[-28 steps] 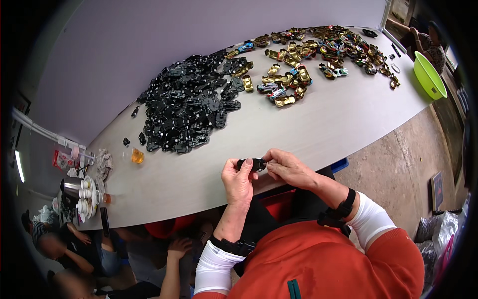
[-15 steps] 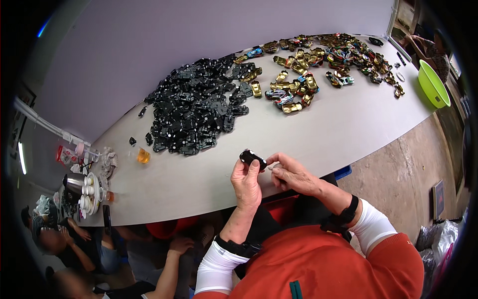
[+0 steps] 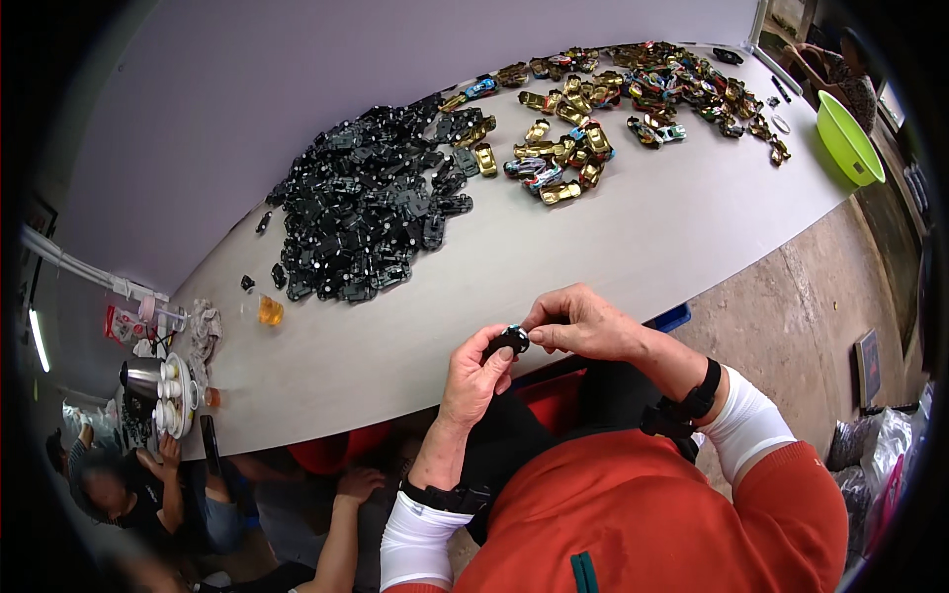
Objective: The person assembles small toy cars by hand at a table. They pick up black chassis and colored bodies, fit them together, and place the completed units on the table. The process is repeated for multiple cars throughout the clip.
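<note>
My left hand [image 3: 469,383] is closed round a small toy car [image 3: 507,341], held above the table's near edge. The car's black side faces up, with a bit of light blue and white at its far edge. My right hand [image 3: 585,326] pinches with thumb and forefinger at the car's right end; whether a smaller part is between those fingertips is hidden. Beyond my hands, to the left, lies a big heap of black toy car bases [image 3: 361,212]. Gold and coloured toy cars [image 3: 563,158] are scattered to its right.
The long grey table [image 3: 386,346] curves round in front of me. A green basin [image 3: 848,141] stands at its right end. Leftward are a glass of amber drink [image 3: 269,310], a tea tray [image 3: 176,395] and a crumpled cloth [image 3: 204,331]. Other people sit at lower left.
The toy car has come slightly nearer to me and turned in my left hand. My right fingers have closed into a pinch at its end. The view has shifted a little.
</note>
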A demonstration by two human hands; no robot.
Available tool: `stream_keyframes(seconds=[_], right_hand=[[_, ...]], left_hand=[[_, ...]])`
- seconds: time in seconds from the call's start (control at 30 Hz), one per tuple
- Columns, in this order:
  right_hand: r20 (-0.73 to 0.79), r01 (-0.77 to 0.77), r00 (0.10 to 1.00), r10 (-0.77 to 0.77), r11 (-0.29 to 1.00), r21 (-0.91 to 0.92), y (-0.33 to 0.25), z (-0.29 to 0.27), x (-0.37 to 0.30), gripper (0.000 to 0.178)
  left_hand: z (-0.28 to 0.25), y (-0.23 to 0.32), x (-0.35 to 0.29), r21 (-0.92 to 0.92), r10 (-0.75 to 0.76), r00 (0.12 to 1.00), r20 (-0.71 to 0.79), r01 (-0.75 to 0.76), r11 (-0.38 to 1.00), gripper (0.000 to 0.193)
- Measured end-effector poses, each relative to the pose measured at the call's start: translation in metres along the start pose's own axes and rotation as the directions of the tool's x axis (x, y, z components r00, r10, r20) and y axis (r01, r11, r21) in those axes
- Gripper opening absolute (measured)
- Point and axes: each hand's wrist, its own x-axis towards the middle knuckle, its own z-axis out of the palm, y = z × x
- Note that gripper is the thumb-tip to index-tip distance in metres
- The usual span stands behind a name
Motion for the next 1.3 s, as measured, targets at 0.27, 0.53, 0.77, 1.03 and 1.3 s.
stream_keyframes(seconds=[0.27,0.53,0.77,1.03,1.3], right_hand=[[0.054,-0.015,0.999,0.008,0.992,0.127,0.01,0.001,-0.003,0.015],[-0.029,0.064,0.998,-0.064,0.998,-0.029,0.009,0.007,-0.004,0.011],[-0.035,0.071,0.997,-0.071,0.997,0.014,0.027,0.001,-0.002,0.013],[-0.09,0.043,0.994,-0.066,0.971,-0.236,0.025,0.006,0.0,0.013],[0.132,-0.087,0.989,0.072,0.99,0.113,0.022,-0.02,-0.022,0.013]], left_hand=[[-0.001,-0.002,0.002,0.16,0.063,0.998,0.014,-0.064,0.985,0.014],[0.007,-0.001,0.0,0.231,0.119,0.993,-0.016,-0.112,0.967,0.013],[0.021,0.005,-0.001,0.153,-0.051,0.988,-0.144,0.073,0.986,0.015],[0.021,0.0,-0.001,0.208,-0.007,0.984,-0.179,0.045,0.977,0.013],[0.009,-0.004,-0.042,0.688,-0.008,0.984,0.181,-0.121,0.715,0.011]])
